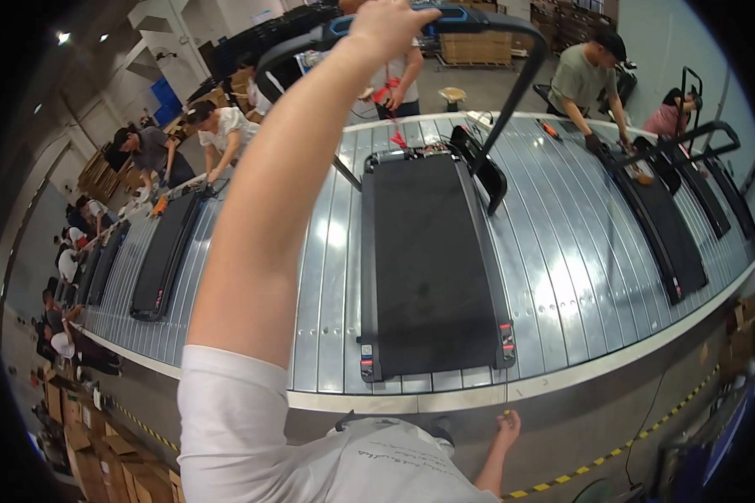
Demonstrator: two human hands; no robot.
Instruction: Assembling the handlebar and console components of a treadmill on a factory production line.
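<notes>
Left hand (386, 25), top centre, fingers wrapped on the handlebar (478, 21) of the treadmill (428, 260) mid-frame on the conveyor (562, 251). Right hand (507, 426), bottom centre, loosely curled, empty. Judgement: keep grip firm, move the bar slowly.

belt (554, 251) free R of treadmill (428, 260), handlebar (512, 92) blocks

Other treadmills (164, 256) on the slatted conveyor (562, 226) — cardboard boxes (88, 453) below.
</notes>
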